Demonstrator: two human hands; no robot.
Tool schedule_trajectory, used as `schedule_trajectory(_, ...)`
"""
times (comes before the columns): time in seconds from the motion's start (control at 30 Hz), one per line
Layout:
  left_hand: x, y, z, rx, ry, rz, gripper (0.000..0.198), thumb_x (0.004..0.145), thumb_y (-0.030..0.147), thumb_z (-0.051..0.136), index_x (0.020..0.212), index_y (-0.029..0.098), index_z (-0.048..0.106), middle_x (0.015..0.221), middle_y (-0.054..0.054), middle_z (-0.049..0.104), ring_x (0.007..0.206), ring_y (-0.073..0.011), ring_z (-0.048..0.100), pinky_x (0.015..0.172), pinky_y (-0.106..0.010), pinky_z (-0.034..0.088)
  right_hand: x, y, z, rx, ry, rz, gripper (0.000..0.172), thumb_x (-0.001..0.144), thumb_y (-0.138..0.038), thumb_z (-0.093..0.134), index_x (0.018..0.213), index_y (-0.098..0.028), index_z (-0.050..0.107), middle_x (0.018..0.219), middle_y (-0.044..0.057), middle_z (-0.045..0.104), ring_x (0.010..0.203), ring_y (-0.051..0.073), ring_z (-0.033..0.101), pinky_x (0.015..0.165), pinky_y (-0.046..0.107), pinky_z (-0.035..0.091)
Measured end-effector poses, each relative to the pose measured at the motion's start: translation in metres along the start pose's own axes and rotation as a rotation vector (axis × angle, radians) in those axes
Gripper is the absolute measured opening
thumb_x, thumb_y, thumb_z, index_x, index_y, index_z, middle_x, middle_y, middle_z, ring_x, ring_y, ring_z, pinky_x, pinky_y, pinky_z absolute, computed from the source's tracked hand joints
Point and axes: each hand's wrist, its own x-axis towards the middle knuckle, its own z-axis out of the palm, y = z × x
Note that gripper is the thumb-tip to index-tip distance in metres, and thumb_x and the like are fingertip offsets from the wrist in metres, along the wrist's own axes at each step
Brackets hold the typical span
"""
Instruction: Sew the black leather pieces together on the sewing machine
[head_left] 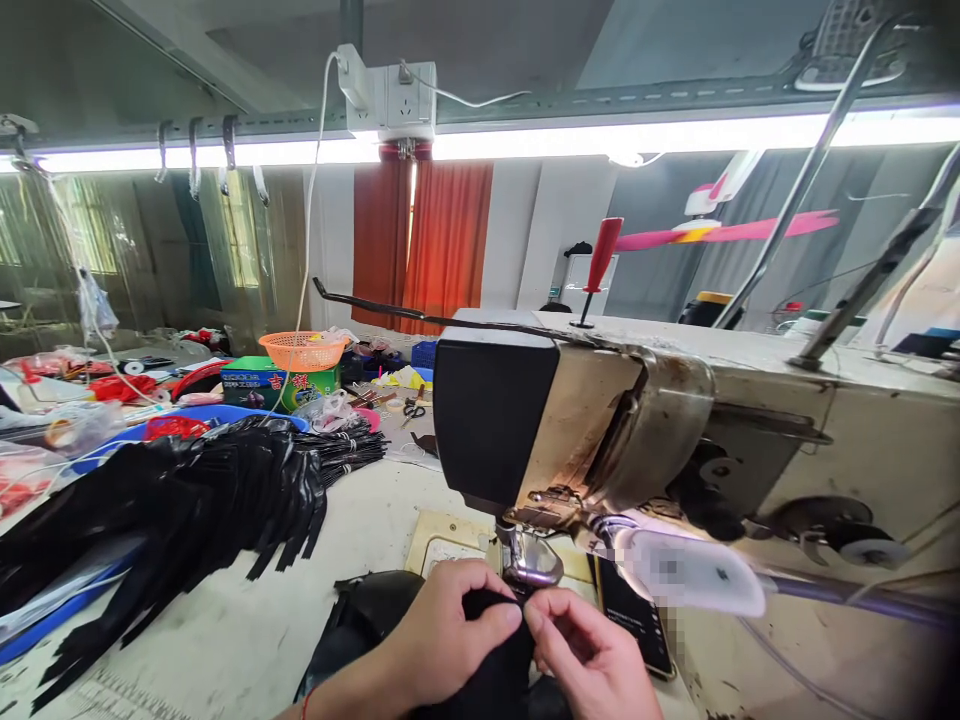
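My left hand [450, 630] pinches the edge of a black fabric piece [499, 670] between thumb and forefinger. Close beside it, my right hand [589, 650] grips the same edge with its fingertips; the two pinches almost touch. The fabric hangs down toward me, and more black material [367, 615] lies to its left on the table. Just beyond my fingers is the presser foot area [529, 560] of a sewing machine [499, 410]. The needle itself I cannot make out. A small lamp [690, 570] glows to the right of the machine head.
A heap of black strips [225, 490] lies at left, partly over a blue tray [30, 635]. Behind it stand a green box [277, 385] and an orange basket [300, 350]. Scissors [412, 410] lie farther back. A phone [637, 620] rests right of my hands. A red-handled screwdriver [602, 260] stands on the machine.
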Motion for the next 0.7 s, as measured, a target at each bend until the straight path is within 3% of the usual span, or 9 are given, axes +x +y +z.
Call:
schedule_trajectory(0.07,0.007,-0.001,0.000,-0.035,-0.030,-0.095,0.018,0.072,0.030,0.061,0.080,0.016,0.070,0.076,-0.002,0.066,0.077,-0.0189,0.057,0.074,-0.030,0.043,-0.001,0.007,0.000,-0.078,0.048,-0.132,0.007,0.087,-0.019,0.060,0.085,-0.018,0.066,0.068,0.002,0.070,0.058,0.014,0.068,0.054,0.019,0.056)
schedule_trajectory(0.17,0.018,0.001,-0.001,-0.138,-0.071,-0.162,0.020,0.073,0.031,0.058,0.078,0.016,0.069,0.076,-0.001,0.066,0.078,-0.0182,0.056,0.075,-0.029,0.043,-0.005,0.021,0.003,-0.324,0.162,-0.446,0.027,0.084,-0.005,0.058,0.106,-0.017,0.066,0.092,0.010,0.071,0.083,0.018,0.070,0.071,0.025,0.058)
schedule_trajectory(0.27,0.028,0.002,-0.001,-0.136,-0.067,-0.207,0.020,0.074,0.031,0.056,0.078,0.015,0.068,0.080,-0.002,0.068,0.081,-0.0202,0.058,0.076,-0.030,0.043,-0.009,0.034,0.005,-0.494,0.199,-0.596,0.031,0.087,-0.006,0.055,0.110,-0.020,0.068,0.098,0.012,0.069,0.092,0.020,0.067,0.073,0.030,0.056)
schedule_trajectory(0.37,0.037,0.000,0.001,-0.071,-0.040,-0.213,0.022,0.074,0.031,0.057,0.081,0.014,0.069,0.084,-0.004,0.070,0.086,-0.0230,0.060,0.080,-0.032,0.044,-0.006,0.042,0.002,-0.517,0.256,-0.605,0.028,0.089,-0.009,0.052,0.106,-0.023,0.069,0.093,0.009,0.071,0.089,0.021,0.067,0.073,0.034,0.055)
schedule_trajectory(0.5,0.044,-0.002,0.002,-0.093,-0.058,-0.159,0.025,0.078,0.029,0.056,0.090,0.015,0.071,0.096,-0.006,0.073,0.097,-0.0248,0.062,0.090,-0.033,0.044,0.012,0.041,-0.007,-0.583,0.356,-0.480,0.020,0.085,-0.019,0.061,0.103,-0.019,0.068,0.088,0.011,0.074,0.079,0.022,0.071,0.067,0.031,0.058)
schedule_trajectory(0.63,0.047,0.003,-0.001,-0.128,-0.109,-0.135,0.026,0.080,0.027,0.054,0.095,0.016,0.072,0.101,-0.005,0.074,0.101,-0.0254,0.063,0.093,-0.034,0.043,0.033,0.030,-0.011,-0.635,0.205,-0.357,0.020,0.087,-0.037,0.061,0.087,-0.021,0.073,0.070,0.004,0.074,0.056,0.017,0.069,0.048,0.022,0.056)
schedule_trajectory(0.7,0.047,0.005,-0.002,-0.121,-0.119,-0.144,0.026,0.080,0.027,0.054,0.095,0.016,0.072,0.103,-0.005,0.073,0.102,-0.0258,0.063,0.094,-0.035,0.042,0.039,0.025,-0.014,-0.605,0.198,-0.348,0.022,0.085,-0.040,0.062,0.078,-0.023,0.073,0.062,0.001,0.072,0.048,0.015,0.066,0.042,0.020,0.052)
